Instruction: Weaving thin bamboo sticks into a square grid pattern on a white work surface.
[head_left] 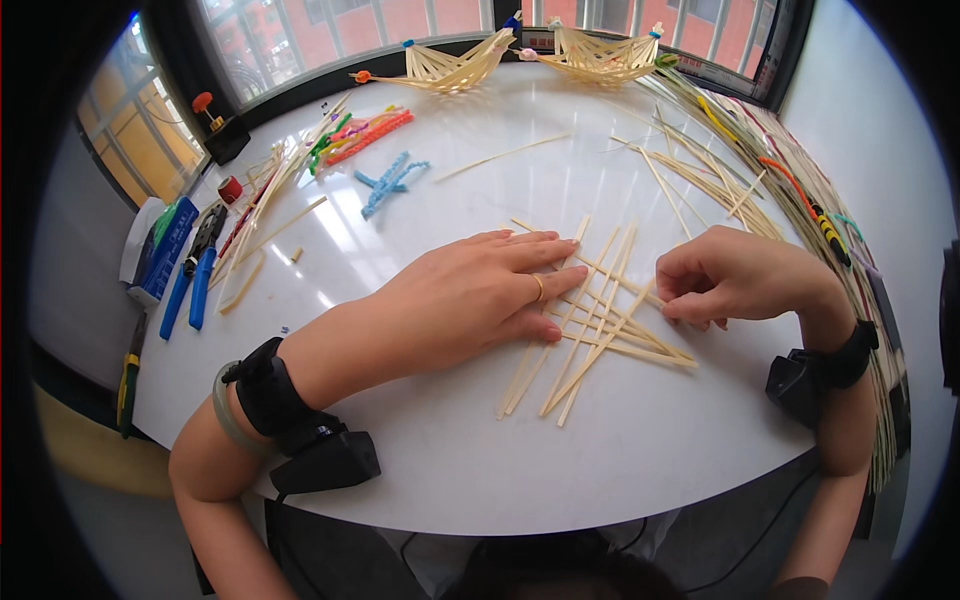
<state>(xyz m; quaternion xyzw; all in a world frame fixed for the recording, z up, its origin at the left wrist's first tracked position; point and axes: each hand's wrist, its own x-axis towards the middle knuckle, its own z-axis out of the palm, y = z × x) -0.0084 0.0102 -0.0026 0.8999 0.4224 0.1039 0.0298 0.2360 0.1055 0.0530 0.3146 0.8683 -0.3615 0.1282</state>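
Several thin pale bamboo strips [590, 345] lie crossed in a loose woven lattice on the white table [620, 450]. My left hand [470, 295] lies flat on the left part of the lattice, fingers stretched out and pressing the strips down, a ring on one finger. My right hand [735, 275] is at the lattice's right side, thumb and fingers pinched on the end of one strip [650, 298]. Both wrists carry black strapped devices.
Two fan-shaped woven strip pieces [450, 68] [600, 55] stand at the far edge by the window. Loose strips [710, 170] spread at the right. Coloured clips [365, 135], a blue clip chain [390, 182] and blue-handled pliers [195, 270] lie at the left.
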